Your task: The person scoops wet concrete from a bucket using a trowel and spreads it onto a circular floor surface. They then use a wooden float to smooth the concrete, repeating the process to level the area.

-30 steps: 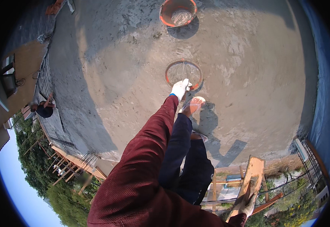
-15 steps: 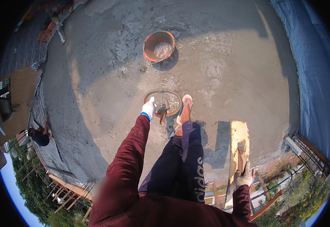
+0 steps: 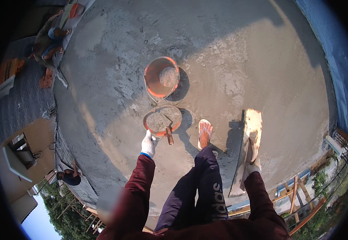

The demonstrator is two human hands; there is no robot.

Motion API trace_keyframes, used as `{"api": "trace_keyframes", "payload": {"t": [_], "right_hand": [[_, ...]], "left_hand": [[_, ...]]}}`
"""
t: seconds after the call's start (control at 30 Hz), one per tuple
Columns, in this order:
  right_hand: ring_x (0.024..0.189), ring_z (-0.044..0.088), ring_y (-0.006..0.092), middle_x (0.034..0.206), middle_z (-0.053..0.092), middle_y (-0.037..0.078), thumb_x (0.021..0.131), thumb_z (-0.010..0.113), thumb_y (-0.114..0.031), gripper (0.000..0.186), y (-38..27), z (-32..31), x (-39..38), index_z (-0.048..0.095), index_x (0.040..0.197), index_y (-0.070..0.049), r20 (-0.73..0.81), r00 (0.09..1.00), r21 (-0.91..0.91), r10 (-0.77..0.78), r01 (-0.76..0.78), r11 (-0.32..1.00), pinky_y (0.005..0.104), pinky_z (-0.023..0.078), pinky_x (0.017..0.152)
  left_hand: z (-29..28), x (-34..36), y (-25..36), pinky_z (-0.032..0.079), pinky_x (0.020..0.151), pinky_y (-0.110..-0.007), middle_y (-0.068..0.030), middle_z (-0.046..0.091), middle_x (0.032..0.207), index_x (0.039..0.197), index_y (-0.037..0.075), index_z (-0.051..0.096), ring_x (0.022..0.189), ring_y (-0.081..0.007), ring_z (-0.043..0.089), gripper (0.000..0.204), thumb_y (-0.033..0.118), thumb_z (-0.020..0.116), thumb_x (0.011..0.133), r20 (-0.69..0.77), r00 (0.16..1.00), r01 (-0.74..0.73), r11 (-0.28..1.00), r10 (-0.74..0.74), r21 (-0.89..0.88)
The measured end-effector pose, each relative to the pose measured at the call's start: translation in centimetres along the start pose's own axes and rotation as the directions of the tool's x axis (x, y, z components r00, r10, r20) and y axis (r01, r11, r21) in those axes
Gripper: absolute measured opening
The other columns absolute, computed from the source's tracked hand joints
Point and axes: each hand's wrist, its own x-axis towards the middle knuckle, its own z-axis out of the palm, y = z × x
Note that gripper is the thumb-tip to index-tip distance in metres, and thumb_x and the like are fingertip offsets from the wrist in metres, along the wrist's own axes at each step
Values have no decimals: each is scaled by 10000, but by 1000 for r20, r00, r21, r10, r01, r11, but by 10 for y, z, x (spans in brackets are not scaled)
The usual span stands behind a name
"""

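A gloved hand, my left hand [image 3: 148, 145], is closed at the near rim of an orange bucket [image 3: 147, 125]. Grey wet mortar [image 3: 158, 122] fills that bucket, and a trowel with a wooden handle [image 3: 169, 135] lies across its rim. Just beyond stands a second orange bucket [image 3: 152, 80], tilted in view, with mortar on its bottom and a wire bail hanging down. On the right, my gloved right hand [image 3: 252, 168] grips a long mortar-stained wooden float [image 3: 254, 120] by its back. The fingers of that hand are partly hidden behind the wood.
Grey concrete floor [image 3: 114, 92] spreads around, part shaded, with rough patches. My sandalled foot [image 3: 205, 134] is ahead. Blue sheeting [image 3: 334, 52] borders the right; wooden rails and bars [image 3: 294, 196] line the lower right. Other people [image 3: 48, 42] crouch at the left edge, another person [image 3: 69, 177] lower down.
The far bucket appears nearer and lower in view. My left hand and its bucket have shifted slightly left and down, and the float has swung up in view. My foot has stepped to the right.
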Motion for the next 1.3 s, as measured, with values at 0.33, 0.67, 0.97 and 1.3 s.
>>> {"api": "trace_keyframes", "payload": {"t": [0.33, 0.67, 0.97, 1.3], "right_hand": [[1132, 717, 449, 1172, 746, 258, 770, 857, -423, 680, -25, 119, 81, 603, 1268, -36, -45, 950, -42, 308, -310, 950, 510, 554, 975], [1308, 629, 424, 1405, 636, 279, 819, 844, -373, 900, -32, 215, 133, 444, 1532, 1, -71, 927, 33, 368, -366, 930, 460, 491, 1121], [1125, 675, 185, 1226, 693, 107, 1092, 604, -180, 345, -244, 107, -116, 565, 1392, -14, 372, 765, 684, -527, 158, 712, 316, 537, 983], [1128, 720, 303, 1275, 695, 228, 968, 722, -144, 544, -272, 124, -235, 542, 1460, 4, 639, 673, -69, -373, 533, 844, 397, 585, 964]], "left_hand": [[-29, 34, 17, 540, 948, -436, -18, 562, 692, 761, 130, 578, 752, -215, 636, 448, 417, 589, 1105, 100, 993, 63, 997, -67, 45], [-68, 111, 77, 305, 1277, -421, -186, 423, 1654, 1657, 48, 359, 1544, -282, 408, 695, 461, 525, 1123, 300, 866, -492, 573, 401, 656], [74, 247, 120, 442, 1165, -473, -276, 525, 1540, 1514, -22, 509, 1357, -366, 572, 846, 598, 714, 976, 527, 846, -62, 968, -79, 245], [130, 281, 126, 572, 763, -445, -213, 733, 960, 1008, -59, 723, 881, -293, 730, 356, 275, 803, 912, 151, 952, -301, 896, 265, 326]]}}
